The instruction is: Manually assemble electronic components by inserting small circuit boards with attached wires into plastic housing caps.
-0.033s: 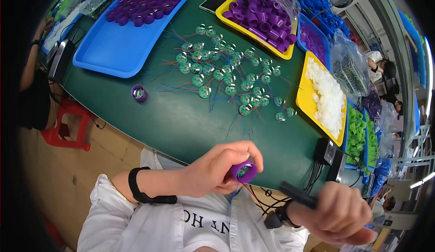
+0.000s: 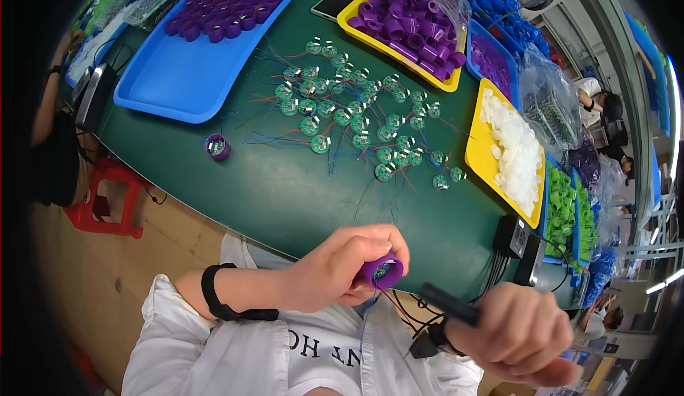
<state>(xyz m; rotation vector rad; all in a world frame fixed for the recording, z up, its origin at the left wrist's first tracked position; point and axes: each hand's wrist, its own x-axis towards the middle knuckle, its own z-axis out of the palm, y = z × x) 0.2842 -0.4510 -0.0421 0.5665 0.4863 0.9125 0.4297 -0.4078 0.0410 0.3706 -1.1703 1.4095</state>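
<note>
My left hand [image 2: 345,264] grips a short purple plastic tube [image 2: 393,276] above the table's near edge. Inside the tube sits a small green circuit board [image 2: 380,271], with thin red and dark wires trailing below. In my right hand [image 2: 524,328] is a dark rod-shaped tool [image 2: 449,304], its free end pointing toward the tube but apart from it; motion blurs the tool, so its kind is unclear. Beyond my hands, several loose round circuit boards [image 2: 343,117] with wires lie spread over the green table [image 2: 263,196]. One fitted purple tube [image 2: 218,147] stands alone to their left.
At the far left, a blue tray [image 2: 174,86] holds rows of fitted tubes. A yellow tray [image 2: 349,22] carries loose purple tubes; another yellow tray [image 2: 481,150] holds white translucent pieces. Black power boxes [image 2: 511,237] with cables sit at the right edge. A red stool [image 2: 107,200] stands left.
My right hand and the dark tool have shifted a little left, closer to the purple tube. My left hand stays almost where it was, still gripping the tube.
</note>
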